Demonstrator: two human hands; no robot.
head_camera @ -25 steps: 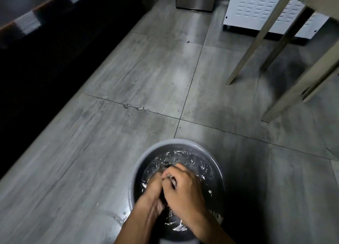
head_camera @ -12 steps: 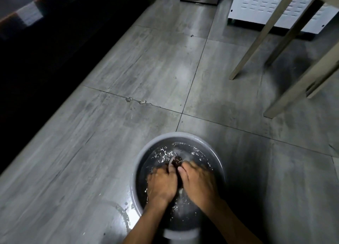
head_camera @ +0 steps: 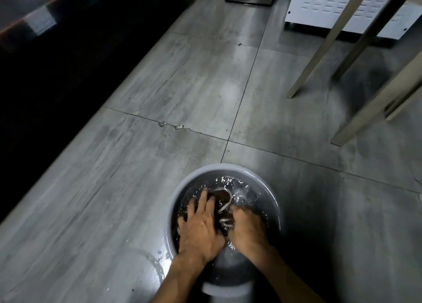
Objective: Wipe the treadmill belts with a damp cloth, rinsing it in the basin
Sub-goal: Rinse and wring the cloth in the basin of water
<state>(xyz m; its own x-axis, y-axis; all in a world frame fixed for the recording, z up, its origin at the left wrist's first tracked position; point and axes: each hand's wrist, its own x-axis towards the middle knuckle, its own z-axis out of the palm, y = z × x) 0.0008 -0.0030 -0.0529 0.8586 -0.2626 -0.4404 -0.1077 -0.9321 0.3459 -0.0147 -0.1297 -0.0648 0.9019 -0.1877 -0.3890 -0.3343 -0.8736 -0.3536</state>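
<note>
Both hands, left hand (head_camera: 201, 229) and right hand (head_camera: 247, 231), fill most of the basin (head_camera: 277, 202), with the cloth (head_camera: 225, 202) between them. Open floor (head_camera: 182, 92) spreads ahead and to the left. Slanted legs (head_camera: 324, 51) stand well to the right, a white cabinet (head_camera: 324, 3) behind them, and a dark edge (head_camera: 57, 63) bounds the left.

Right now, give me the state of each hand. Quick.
Left hand: open, fingers spread, pressing the cloth down in the basin.
Right hand: on the cloth; grip cannot be told.
</note>
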